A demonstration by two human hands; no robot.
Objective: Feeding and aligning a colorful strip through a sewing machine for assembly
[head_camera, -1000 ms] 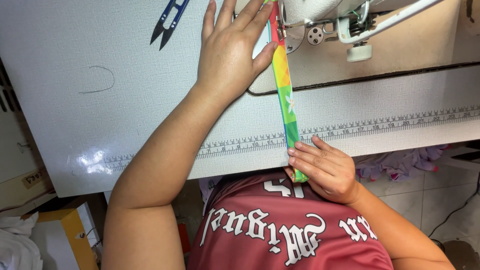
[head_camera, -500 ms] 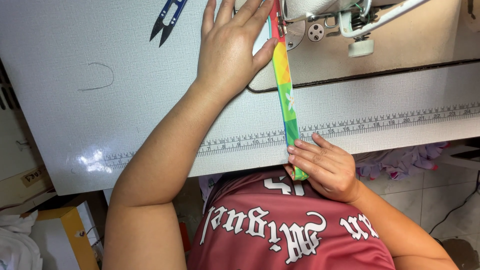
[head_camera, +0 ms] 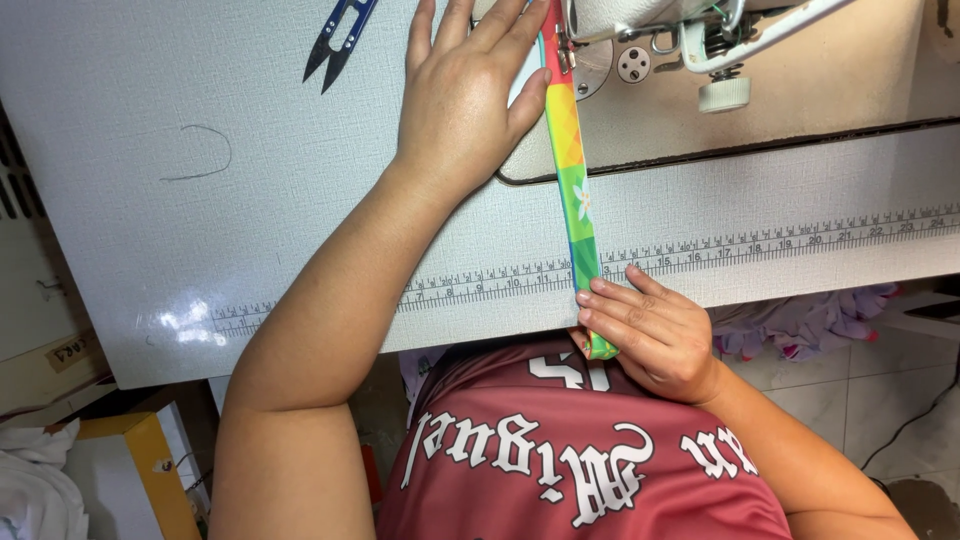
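Left hand (head_camera: 465,90) lies flat and open, palm down, fingers spread, on the white surface (head_camera: 200,230) just left of the fabric strip (head_camera: 575,195), thumb edge touching or almost touching the strip near the top. Right hand (head_camera: 645,335) is at the near edge of the surface, fingers curled and pinching the lower end of the strip, which hangs over the edge toward the red shirt (head_camera: 560,460).

The strip is narrow and multicoloured: red and orange at the top, yellow, then green with a small white flower. It runs straight from the sewing machine (head_camera: 700,40) down across the beige machine bed (head_camera: 800,90) and over the printed ruler scale (head_camera: 780,240) along the front of the surface. Its top end goes under the machine head at the presser foot; the needle itself is too small to tell.

Blue-handled thread snips (head_camera: 338,40) lie on the surface at top left, well apart from both hands. A thin curved thread (head_camera: 205,155) lies left of the forearm. Purple cloth (head_camera: 800,320) sits below the surface at right, a yellow box (head_camera: 150,470) on the floor at lower left.
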